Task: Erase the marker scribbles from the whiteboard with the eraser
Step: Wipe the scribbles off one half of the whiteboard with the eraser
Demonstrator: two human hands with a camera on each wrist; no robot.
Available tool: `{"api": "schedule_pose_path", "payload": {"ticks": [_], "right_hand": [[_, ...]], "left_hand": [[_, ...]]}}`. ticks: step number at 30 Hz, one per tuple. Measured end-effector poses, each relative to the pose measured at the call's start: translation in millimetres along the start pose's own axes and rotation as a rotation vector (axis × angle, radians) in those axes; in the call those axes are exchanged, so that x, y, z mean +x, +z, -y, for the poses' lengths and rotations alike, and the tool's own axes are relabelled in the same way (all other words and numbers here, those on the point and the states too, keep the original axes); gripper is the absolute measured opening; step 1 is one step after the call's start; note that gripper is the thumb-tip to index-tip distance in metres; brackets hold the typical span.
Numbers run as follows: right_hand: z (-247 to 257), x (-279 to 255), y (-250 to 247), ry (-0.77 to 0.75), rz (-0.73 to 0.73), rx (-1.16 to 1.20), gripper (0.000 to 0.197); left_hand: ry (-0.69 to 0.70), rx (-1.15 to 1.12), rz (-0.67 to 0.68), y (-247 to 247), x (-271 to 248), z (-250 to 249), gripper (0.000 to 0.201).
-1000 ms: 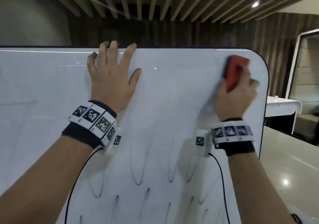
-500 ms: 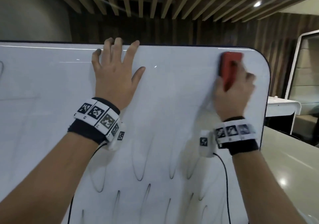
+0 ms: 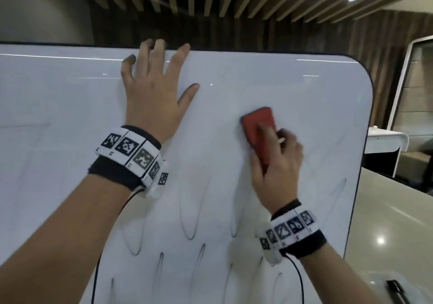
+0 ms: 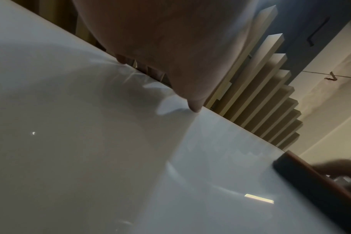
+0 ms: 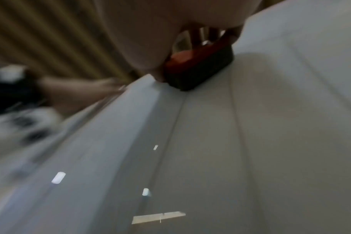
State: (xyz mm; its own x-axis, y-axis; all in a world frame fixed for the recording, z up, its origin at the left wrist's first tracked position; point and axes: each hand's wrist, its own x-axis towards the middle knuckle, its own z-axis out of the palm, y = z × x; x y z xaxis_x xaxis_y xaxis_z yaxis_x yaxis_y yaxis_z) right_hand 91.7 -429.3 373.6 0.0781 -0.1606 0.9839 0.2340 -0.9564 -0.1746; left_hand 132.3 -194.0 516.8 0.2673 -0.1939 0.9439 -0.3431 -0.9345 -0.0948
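A big white whiteboard (image 3: 70, 93) with a dark rim fills the head view. Thin black marker loops (image 3: 191, 230) run across its lower half, and a faint stroke (image 3: 341, 186) shows near the right edge. My right hand (image 3: 276, 163) grips a red eraser (image 3: 256, 128) with a dark pad and holds it against the board right of centre; the right wrist view shows the eraser (image 5: 198, 71) flat on the surface. My left hand (image 3: 153, 93) lies flat with spread fingers at the board's top edge, fingertips (image 4: 195, 107) touching it.
A pale table top (image 3: 393, 221) lies to the right of the board, with a dark marker (image 3: 398, 292) near its front. A white stand (image 3: 384, 139) and a second framed board (image 3: 412, 81) stand further right. Wooden slats cover the ceiling.
My right hand has swept the eraser from the board's top right corner down and left towards the middle. The left hand has stayed in place at the top edge.
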Motion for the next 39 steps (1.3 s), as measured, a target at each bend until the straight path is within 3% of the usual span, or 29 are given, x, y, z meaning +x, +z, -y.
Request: {"api": "schedule_pose_path", "payload": {"ticks": [2, 4, 8, 9, 10, 13, 15, 16, 18, 21, 22, 23, 26, 28, 30, 34, 35, 36, 39], "right_hand": [[1, -11, -2, -0.273, 0.170, -0.049, 0.048], [-24, 13, -12, -0.297, 0.127, -0.089, 0.050], [-66, 64, -28, 0.354, -0.147, 0.015, 0.058], [-55, 56, -25, 0.375, -0.154, 0.003, 0.058], [-40, 37, -19, 0.294, -0.121, -0.020, 0.056], [1, -33, -3, -0.170, 0.139, -0.016, 0.047], [2, -45, -5, -0.320, 0.263, -0.042, 0.043], [-5, -36, -8, -0.326, 0.265, -0.048, 0.043], [-20, -11, -14, -0.167, 0.156, -0.026, 0.048], [-28, 14, -15, 0.255, -0.086, 0.093, 0.053], [-21, 10, -11, 0.290, -0.103, 0.088, 0.053], [-10, -2, -8, 0.231, -0.070, 0.069, 0.053], [11, -54, -4, -0.216, 0.200, 0.000, 0.045], [-9, -61, -14, -0.354, 0.287, -0.057, 0.041], [-43, -43, -25, -0.184, 0.200, -0.067, 0.046], [-91, 23, -55, 0.568, -0.077, 0.009, 0.069], [-87, 37, -57, 0.630, -0.071, 0.014, 0.072], [-76, 49, -56, 0.577, -0.028, 0.005, 0.072], [-43, 56, -47, 0.120, 0.200, -0.048, 0.060]], "left_hand": [[-0.002, -0.009, 0.002, 0, -1, 0, 0.061], [-0.003, -0.013, 0.003, 0, 0, 0, 0.061], [-0.001, -0.006, -0.002, 0, 0, 1, 0.061], [-0.004, -0.008, -0.005, 0, 0, 1, 0.061], [-0.006, -0.010, -0.006, 1, 0, 0, 0.061], [-0.007, -0.015, -0.006, 3, 1, 0, 0.061], [-0.006, -0.016, -0.003, 3, 1, 0, 0.061], [-0.005, -0.018, -0.004, 4, 0, 0, 0.061], [-0.003, -0.023, -0.011, 3, 1, 0, 0.060], [-0.003, -0.033, -0.023, 2, 0, 1, 0.060], [-0.004, -0.035, -0.028, 2, -1, 1, 0.060], [-0.004, -0.036, -0.030, 3, -1, 1, 0.060], [0.004, -0.030, -0.021, 3, 0, 3, 0.061], [0.018, -0.020, -0.015, 2, 0, 5, 0.061], [0.022, -0.024, -0.013, 0, -2, 4, 0.061], [-0.026, -0.090, 0.000, -7, -11, -22, 0.061], [0.016, -0.081, 0.011, -7, -14, -35, 0.062], [0.084, -0.065, 0.033, -4, -18, -49, 0.063], [0.209, -0.062, 0.108, 8, -24, -85, 0.063]]}}
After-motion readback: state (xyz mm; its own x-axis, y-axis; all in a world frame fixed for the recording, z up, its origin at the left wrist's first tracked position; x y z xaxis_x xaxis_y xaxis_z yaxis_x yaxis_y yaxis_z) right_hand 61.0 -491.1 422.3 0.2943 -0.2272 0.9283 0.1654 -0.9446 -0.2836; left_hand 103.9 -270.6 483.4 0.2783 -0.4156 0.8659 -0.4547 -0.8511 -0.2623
